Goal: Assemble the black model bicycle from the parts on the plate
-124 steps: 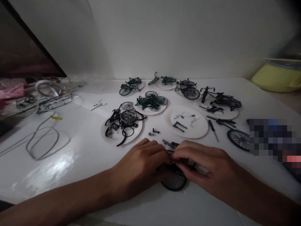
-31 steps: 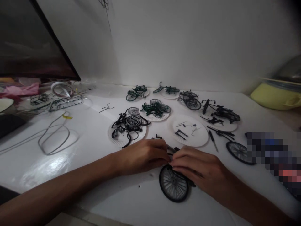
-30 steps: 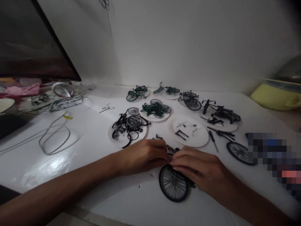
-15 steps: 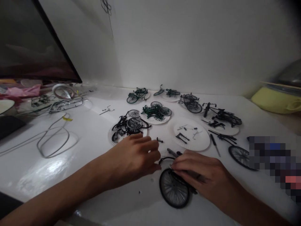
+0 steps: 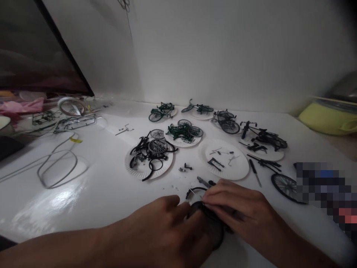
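A black model bicycle wheel [image 5: 216, 232] lies at the front of the white table [image 5: 92, 197], mostly hidden under my hands. My right hand [image 5: 234, 203] pinches a thin part at the top of the wheel. My left hand [image 5: 156, 227] is blurred and lies across the wheel's near side, so its grip is unclear. Just beyond them are a curved black wire piece [image 5: 196, 191] and small dark parts [image 5: 204, 182]. Several paper plates hold model bicycles and loose parts, including a plate of small parts [image 5: 241, 169].
A small screwdriver [image 5: 255, 172] and a loose spoked wheel [image 5: 284, 187] lie to the right. Small black pieces [image 5: 185, 168] sit between the plates. A wire loop [image 5: 57, 169], plastic part frames [image 5: 74, 123] and a monitor [image 5: 41, 48] are at left. A yellow container [image 5: 320, 121] stands at far right.
My left hand has moved from beside the plates back down over the wheel, hiding most of it. My right hand stays at the wheel's top.
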Tool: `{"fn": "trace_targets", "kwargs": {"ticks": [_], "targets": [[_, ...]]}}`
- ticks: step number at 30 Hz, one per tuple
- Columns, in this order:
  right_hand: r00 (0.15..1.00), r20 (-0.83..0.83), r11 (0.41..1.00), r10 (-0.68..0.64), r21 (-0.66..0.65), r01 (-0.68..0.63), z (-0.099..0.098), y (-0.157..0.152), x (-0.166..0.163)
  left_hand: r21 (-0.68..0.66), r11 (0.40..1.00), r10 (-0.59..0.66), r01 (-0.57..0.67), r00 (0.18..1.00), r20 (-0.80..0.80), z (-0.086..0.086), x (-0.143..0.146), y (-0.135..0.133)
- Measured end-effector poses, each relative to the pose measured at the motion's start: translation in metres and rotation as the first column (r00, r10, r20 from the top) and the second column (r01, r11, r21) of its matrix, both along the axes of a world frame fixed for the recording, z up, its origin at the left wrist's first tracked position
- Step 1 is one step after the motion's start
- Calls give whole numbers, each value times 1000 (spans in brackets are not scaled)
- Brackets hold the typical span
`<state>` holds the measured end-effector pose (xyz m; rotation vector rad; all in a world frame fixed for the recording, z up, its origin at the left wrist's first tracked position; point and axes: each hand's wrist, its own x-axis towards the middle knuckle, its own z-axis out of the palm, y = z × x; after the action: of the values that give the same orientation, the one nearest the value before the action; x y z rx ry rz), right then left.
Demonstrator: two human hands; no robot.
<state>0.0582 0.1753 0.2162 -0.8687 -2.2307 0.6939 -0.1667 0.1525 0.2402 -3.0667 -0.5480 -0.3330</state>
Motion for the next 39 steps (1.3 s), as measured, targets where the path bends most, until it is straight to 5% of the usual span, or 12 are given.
{"fn": "trace_targets", "kwargs": {"ticks": [11, 20, 31, 39], "targets": [[998, -19, 997, -62, 50, 63, -2, -2, 0, 136, 990, -24, 35, 997, -79, 3, -1, -2], [990, -51, 991, -132, 15, 133, 6, 1, -3, 280, 960, -33, 26, 999, 19, -7, -1, 6], [943, -32, 929, -331, -185, 320, 12, 4, 4, 35, 999, 6, -15, 966, 258, -14, -1, 21], [922, -81, 883, -378, -332, 333, 10, 4, 3, -65, 997, 68, -46, 910, 409, -22, -3, 22]]}}
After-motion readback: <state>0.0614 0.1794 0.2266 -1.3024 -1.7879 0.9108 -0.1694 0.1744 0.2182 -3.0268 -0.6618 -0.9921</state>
